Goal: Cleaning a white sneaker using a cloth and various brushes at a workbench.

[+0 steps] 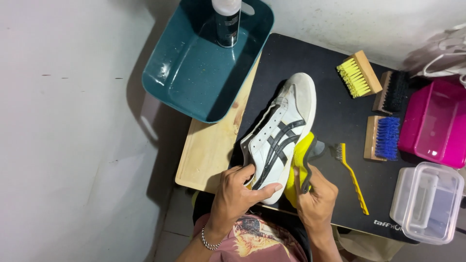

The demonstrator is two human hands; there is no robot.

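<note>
Here | left hand [238, 191] grips white shoe [284, 128] | right hand [315, 196] clutches yellow cloth [301, 160] | clear box [427, 201] right

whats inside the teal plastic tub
Inside the teal plastic tub stands one dark bottle with a white cap; its top is cut off by the frame. The tub's floor under the bottle is hidden.

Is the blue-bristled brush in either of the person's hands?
No, the blue-bristled brush lies on the black mat, apart from both hands.
</note>
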